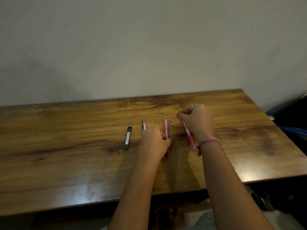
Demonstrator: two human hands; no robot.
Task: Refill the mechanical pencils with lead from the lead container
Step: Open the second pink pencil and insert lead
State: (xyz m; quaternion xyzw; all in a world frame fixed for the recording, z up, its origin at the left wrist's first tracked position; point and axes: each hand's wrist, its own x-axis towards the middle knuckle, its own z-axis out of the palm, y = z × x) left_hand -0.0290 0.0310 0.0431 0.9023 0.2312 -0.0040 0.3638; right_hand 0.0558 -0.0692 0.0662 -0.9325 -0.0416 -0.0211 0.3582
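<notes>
Pencils lie before us on a wooden table (66,146) that runs back to a plain wall (149,47). Our left hand (153,140) rests low on the tabletop with its fingers curled round a light pink pencil (166,128), gripping it near the lower half; the upper end sticks out past the knuckles, pointing away from us, and the tip shows just below the hand. Our right hand (196,121) is raised a little farther back, fingers curled, thumb and forefinger pinched together at the top end of a darker pink pencil (189,136), which slants down toward us under the palm; we cannot tell what, if anything, sits between those fingertips. A pink band (208,141) circles the right wrist.

Between the two pink pencils sit a couple of small loose pieces (172,122), too small to name. A white and grey pencil (143,125) lies just left of our left hand, partly hidden behind it. Farther left, apart from the hands, the black lead box (127,138) lies flat on the wood, its long side running away from us.
</notes>
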